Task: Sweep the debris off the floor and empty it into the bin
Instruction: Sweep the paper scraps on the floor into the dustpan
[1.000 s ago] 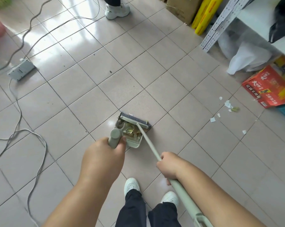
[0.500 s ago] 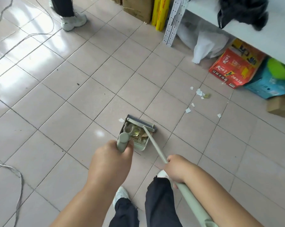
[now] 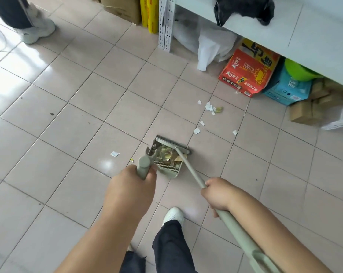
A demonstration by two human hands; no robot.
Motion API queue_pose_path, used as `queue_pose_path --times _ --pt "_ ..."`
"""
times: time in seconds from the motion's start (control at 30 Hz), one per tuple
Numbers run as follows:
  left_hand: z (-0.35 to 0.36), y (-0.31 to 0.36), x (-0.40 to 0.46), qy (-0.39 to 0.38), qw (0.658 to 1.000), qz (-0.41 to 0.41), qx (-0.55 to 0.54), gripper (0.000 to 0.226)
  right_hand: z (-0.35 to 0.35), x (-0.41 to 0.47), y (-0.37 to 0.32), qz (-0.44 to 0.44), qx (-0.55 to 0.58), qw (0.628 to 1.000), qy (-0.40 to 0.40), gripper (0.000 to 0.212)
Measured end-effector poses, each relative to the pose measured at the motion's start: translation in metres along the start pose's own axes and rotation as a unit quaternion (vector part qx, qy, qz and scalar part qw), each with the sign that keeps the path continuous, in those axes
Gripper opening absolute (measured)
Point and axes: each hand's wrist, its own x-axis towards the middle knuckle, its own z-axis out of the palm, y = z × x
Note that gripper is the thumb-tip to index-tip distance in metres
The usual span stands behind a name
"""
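Observation:
My left hand [image 3: 130, 187] grips the upright handle of a grey-green dustpan [image 3: 167, 170] that rests on the tiled floor and holds leaves and scraps. My right hand [image 3: 218, 194] grips the long pole of a matching broom [image 3: 173, 143], whose brush head lies across the pan's far edge. Scattered white paper scraps [image 3: 209, 106] lie on the tiles beyond the pan to the right. One more paper scrap [image 3: 114, 154] lies left of the pan. No bin is in view.
A white shelf unit [image 3: 285, 36] stands at the right with a red carton [image 3: 247, 75], a blue box [image 3: 285, 89] and a white bag [image 3: 210, 48] beneath it. Cardboard boxes [image 3: 123, 6] stand at the back. Another person's shoe [image 3: 36, 30] is at the far left.
I have stepped forward and turned right, so the shelf and paper scraps are closer. Dustpan and broom travelled along together; both grips are unchanged. The floor cables have left the view.

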Motion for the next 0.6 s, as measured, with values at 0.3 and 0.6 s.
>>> queue_pose_path --times 0.3,0.6 --pt "-0.018 -0.037 -0.013 0.002 1.0 0.014 0.006 0.044 0.042 -0.018 -0.013 -0.012 -0.015 1.0 -0.02 0.027" --pt "-0.066 -0.164 -0.052 -0.02 0.999 0.019 0.019 0.045 0.16 -0.08 -0.022 -0.002 -0.055 0.998 -0.028 0.015"
